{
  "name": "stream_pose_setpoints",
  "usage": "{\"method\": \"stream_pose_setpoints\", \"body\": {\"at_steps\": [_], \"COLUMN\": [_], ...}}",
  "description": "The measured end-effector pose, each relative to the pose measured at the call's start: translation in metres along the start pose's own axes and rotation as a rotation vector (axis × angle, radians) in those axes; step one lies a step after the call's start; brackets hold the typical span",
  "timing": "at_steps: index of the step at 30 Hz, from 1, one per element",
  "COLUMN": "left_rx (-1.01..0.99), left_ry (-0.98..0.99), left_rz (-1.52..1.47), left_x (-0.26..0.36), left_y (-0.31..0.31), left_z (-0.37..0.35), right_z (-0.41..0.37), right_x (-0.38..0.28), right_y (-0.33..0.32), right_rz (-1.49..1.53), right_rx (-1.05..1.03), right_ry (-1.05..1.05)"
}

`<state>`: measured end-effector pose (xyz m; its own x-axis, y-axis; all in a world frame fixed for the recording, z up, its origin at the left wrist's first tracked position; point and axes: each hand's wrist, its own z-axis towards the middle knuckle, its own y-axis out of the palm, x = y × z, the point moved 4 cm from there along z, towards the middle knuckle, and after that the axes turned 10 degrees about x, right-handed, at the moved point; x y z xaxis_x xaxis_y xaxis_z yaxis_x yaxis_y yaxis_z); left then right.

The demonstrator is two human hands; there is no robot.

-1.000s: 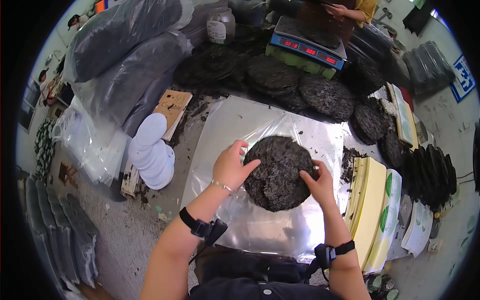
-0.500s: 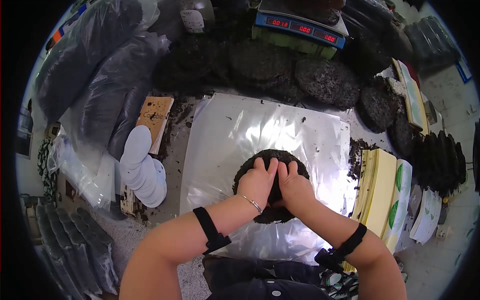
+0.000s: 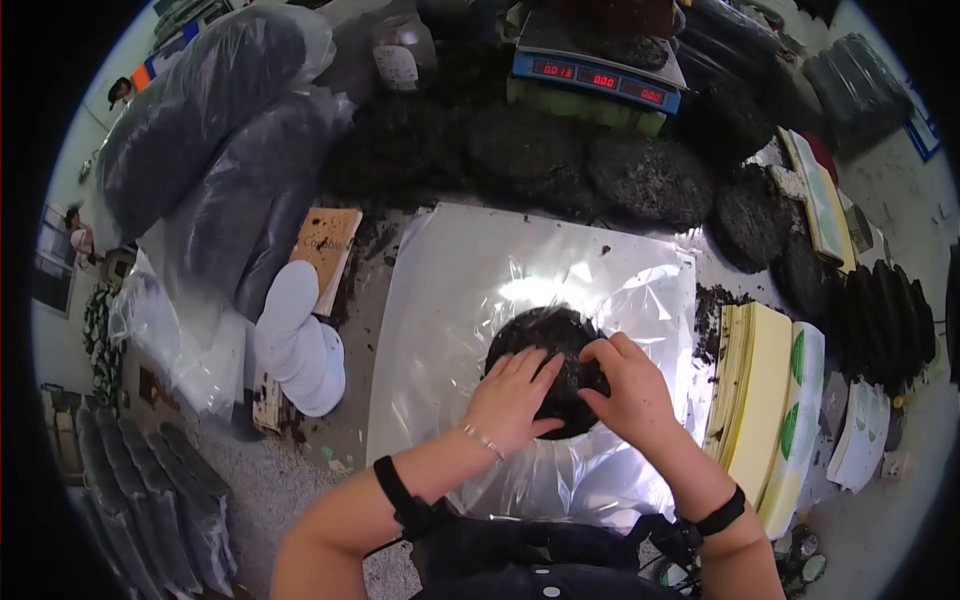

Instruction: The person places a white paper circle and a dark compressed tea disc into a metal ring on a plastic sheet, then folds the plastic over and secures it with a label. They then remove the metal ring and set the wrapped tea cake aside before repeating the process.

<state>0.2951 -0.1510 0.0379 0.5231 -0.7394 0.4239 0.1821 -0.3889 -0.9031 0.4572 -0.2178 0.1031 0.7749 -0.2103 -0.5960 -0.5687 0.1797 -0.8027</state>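
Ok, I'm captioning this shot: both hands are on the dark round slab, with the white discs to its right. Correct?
No: in the head view, the white discs lie left of the dark round slab; the left hand and right hand are on it.

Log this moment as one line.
left hand: on dark disc | right hand: at disc's right side | disc: on plastic sheet

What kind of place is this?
Maybe a small packing workshop. There's a blue scale with red numbers, round dark cakes on and around a shiny plastic sheet, and big clear bags with something dark inside.
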Motion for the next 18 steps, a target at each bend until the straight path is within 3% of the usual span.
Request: {"method": "stream_pose_setpoints", "body": {"at_steps": [1, 2, 5, 7, 9, 11, 15, 17, 18], "left_rx": [0.118, -0.075, -0.304, -0.279, -0.255, -0.108, -0.015, 0.121, 0.051], "left_ry": [0.123, 0.060, -0.111, -0.148, -0.161, -0.191, -0.097, 0.015, 0.004], "left_rz": [0.093, 0.174, 0.240, 0.267, 0.316, 0.334, 0.218, 0.015, -0.249], "left_x": [0.008, 0.004, 0.006, 0.011, 0.006, 0.001, -0.001, -0.002, 0.000], "left_y": [0.001, 0.012, 0.018, 0.029, 0.040, 0.052, 0.041, 0.032, 0.003], "left_z": [-0.008, -0.002, 0.020, 0.018, 0.026, 0.030, 0.028, 0.016, 0.016], "right_z": [-0.005, -0.010, -0.012, 0.001, 0.007, 0.007, 0.001, 0.005, 0.014], "right_x": [0.003, 0.009, 0.031, 0.026, 0.037, 0.044, 0.047, 0.027, 0.010], "right_y": [0.000, 0.004, 0.045, 0.074, 0.094, 0.100, 0.093, 0.071, 0.046], "right_rz": [-0.020, -0.027, -0.176, -0.355, -0.364, -0.307, -0.246, -0.248, -0.183], "right_rx": [-0.076, -0.090, -0.266, -0.374, -0.337, -0.265, -0.211, -0.337, -0.140], "right_ry": [0.009, 0.002, -0.063, -0.138, -0.123, -0.024, -0.145, -0.276, -0.264]}}
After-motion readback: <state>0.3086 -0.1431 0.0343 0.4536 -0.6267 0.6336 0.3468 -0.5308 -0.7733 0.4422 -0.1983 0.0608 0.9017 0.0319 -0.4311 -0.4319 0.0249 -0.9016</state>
